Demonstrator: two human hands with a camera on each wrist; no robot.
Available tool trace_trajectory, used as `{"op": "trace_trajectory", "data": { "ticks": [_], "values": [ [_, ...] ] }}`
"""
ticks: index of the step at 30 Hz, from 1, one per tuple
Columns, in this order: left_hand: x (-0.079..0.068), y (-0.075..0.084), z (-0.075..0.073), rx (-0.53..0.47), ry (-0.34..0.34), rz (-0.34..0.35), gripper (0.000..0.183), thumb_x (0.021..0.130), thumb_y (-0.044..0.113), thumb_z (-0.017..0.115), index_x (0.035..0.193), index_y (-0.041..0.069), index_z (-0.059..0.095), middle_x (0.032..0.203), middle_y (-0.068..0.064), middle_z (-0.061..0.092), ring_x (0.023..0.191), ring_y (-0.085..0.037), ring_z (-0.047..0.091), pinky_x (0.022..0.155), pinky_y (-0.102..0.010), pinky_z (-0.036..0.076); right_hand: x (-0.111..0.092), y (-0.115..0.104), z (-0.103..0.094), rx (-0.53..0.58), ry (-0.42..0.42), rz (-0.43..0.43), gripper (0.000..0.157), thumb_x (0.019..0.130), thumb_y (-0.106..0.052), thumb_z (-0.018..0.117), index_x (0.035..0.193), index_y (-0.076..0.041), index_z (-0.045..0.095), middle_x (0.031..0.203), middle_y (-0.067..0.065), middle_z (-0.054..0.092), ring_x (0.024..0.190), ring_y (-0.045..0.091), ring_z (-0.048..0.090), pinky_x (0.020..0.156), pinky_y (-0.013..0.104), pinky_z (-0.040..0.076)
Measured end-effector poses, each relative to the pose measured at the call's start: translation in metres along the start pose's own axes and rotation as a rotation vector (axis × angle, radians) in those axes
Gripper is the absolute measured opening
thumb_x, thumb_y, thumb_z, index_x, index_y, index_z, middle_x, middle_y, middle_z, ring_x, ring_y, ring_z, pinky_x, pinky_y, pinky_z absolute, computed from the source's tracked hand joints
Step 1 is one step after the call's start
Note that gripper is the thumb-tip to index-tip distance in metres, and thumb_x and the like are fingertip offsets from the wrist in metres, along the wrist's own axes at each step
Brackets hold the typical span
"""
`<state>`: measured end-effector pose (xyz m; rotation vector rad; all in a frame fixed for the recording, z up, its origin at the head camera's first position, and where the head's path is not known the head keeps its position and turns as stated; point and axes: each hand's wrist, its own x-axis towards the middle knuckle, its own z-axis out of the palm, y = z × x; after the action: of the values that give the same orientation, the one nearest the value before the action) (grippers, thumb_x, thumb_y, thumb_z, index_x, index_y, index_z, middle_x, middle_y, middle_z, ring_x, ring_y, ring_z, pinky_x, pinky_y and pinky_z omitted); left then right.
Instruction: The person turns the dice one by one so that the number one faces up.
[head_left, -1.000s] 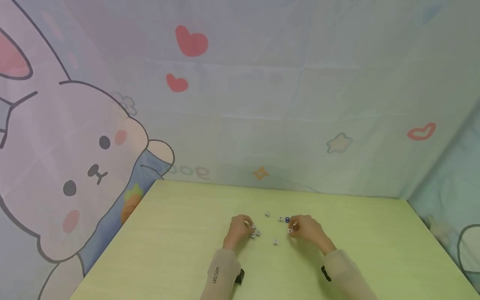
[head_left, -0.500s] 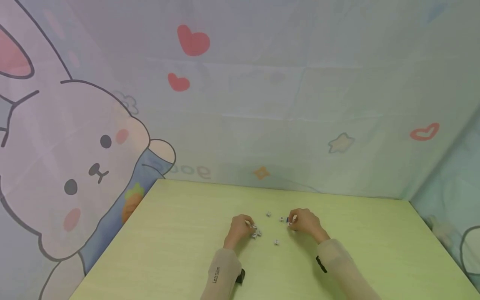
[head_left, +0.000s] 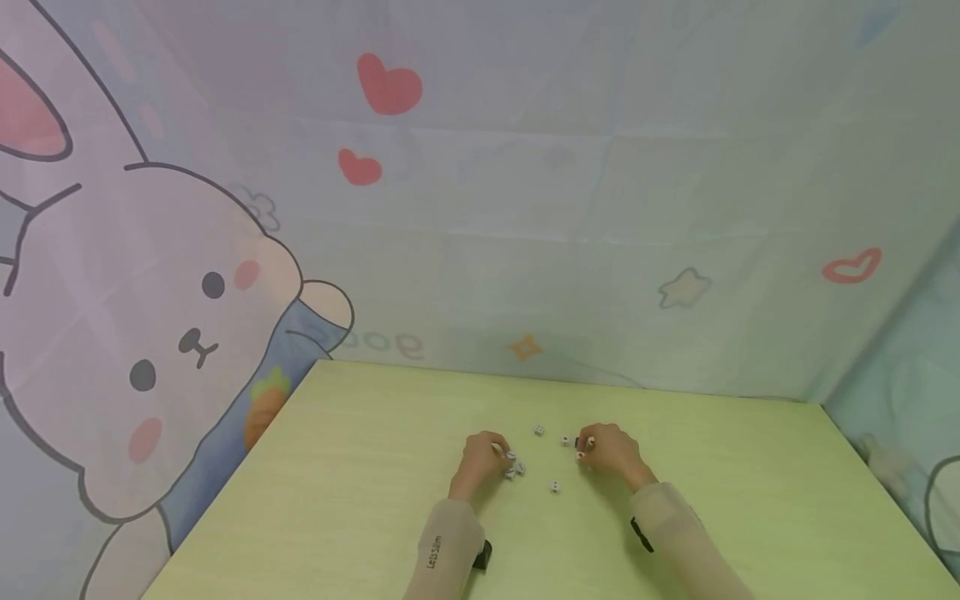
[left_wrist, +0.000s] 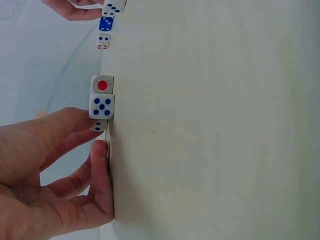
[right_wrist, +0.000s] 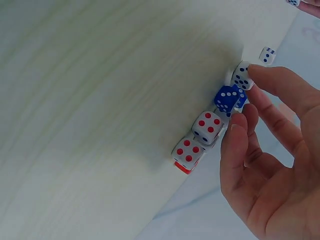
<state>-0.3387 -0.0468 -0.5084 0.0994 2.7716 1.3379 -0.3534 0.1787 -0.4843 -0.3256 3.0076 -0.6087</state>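
My left hand [head_left: 483, 456] curves loosely beside a small cluster of white dice. In the left wrist view its thumb touches the cluster, where a die with a red dot [left_wrist: 102, 84] shows next to a die with blue pips [left_wrist: 102, 106]. In the right wrist view my right hand [right_wrist: 280, 150] pinches a white die [right_wrist: 243, 75] with thumb and fingers, just beside a blue die [right_wrist: 227, 98]. Two white dice with red pips, one nearer [right_wrist: 207, 125] and one farther [right_wrist: 187, 152], line up beyond it; a red piece [right_wrist: 182, 168] peeks out at the end.
Between the hands lie loose white dice: one near the front [head_left: 555, 487], one farther back [head_left: 539, 430] and another [head_left: 566, 441] left of the blue die. The pale yellow-green table [head_left: 360, 467] meets a printed cloth backdrop [head_left: 525, 208].
My right hand has moved slightly away from me with the white die, toward the blue one, then dipped a little. The left hand and its dice stay in place.
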Motion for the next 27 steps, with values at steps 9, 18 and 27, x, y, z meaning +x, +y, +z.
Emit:
{"op": "trace_trajectory", "data": {
  "ticks": [9,18,27],
  "values": [
    [0.001,0.001,-0.001,0.019,0.009,0.001,0.010,0.072,0.004,0.069,0.081,0.004,0.066,0.072,-0.007,0.062,0.062,-0.015,0.054,0.055,-0.027,0.044,-0.008,-0.007,-0.003,0.056,-0.001,-0.031,0.013,0.071,-0.014,0.070,0.082,-0.013,0.063,0.077,0.003,0.064,0.060,0.013,0.053,0.048,0.028,0.040],
    [0.000,0.002,-0.002,0.015,-0.002,-0.006,0.010,0.072,0.004,0.068,0.082,0.004,0.065,0.073,-0.007,0.061,0.062,-0.015,0.053,0.054,-0.026,0.043,-0.024,-0.028,0.006,0.106,-0.020,-0.141,0.013,0.072,-0.009,0.069,0.084,-0.011,0.065,0.076,0.004,0.064,0.063,0.014,0.056,0.050,0.027,0.042],
    [-0.001,0.003,-0.001,0.018,-0.002,-0.005,0.011,0.072,0.004,0.069,0.082,0.003,0.065,0.073,-0.008,0.061,0.062,-0.016,0.053,0.054,-0.027,0.043,-0.027,-0.037,0.017,0.092,-0.027,-0.190,0.012,0.071,-0.020,0.072,0.077,-0.014,0.063,0.076,0.000,0.063,0.066,0.011,0.054,0.053,0.026,0.042]
  ]
}}
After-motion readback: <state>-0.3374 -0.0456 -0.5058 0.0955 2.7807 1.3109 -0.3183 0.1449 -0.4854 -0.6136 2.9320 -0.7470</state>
